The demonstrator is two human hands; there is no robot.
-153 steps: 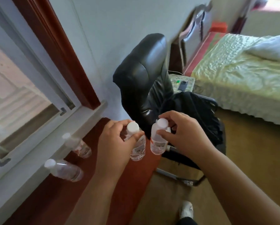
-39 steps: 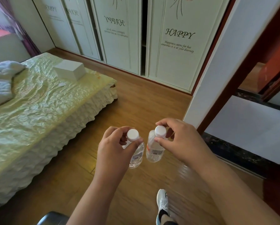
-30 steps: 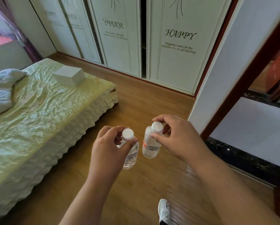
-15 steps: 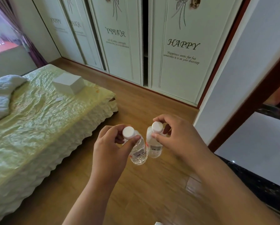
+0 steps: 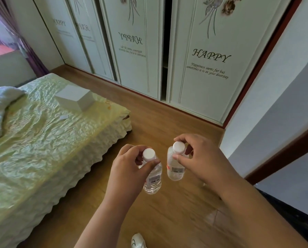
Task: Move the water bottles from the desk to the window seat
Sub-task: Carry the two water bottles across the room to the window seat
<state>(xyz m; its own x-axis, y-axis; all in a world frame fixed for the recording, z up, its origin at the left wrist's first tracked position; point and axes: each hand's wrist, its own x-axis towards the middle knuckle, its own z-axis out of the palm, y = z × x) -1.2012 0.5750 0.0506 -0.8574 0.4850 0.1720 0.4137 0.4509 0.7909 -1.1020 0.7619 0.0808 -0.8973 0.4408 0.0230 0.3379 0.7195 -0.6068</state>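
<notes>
Above wood floor [image 5: 167, 217]: each hand pinches bottle neck; bed [image 5: 42, 149] left, wardrobe [image 5: 203, 68] ahead.

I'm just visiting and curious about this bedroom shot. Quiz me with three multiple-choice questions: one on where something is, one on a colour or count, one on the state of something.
1. Where is the white box?
A. on the bed
B. on the floor
C. inside the wardrobe

2. How many water bottles is the person carrying?
A. one
B. two
C. four

3. What state are the bottles in?
A. open and tipped over
B. capped and hanging upright
C. crushed flat

Answers:
1 A: the box sits on the green cover of the bed.
2 B: the left hand holds the left bottle, and the right hand holds the right bottle.
3 B: both white caps are on, each pinched in a fingertip grip, with the bottles hanging below over the wooden floor.
</notes>
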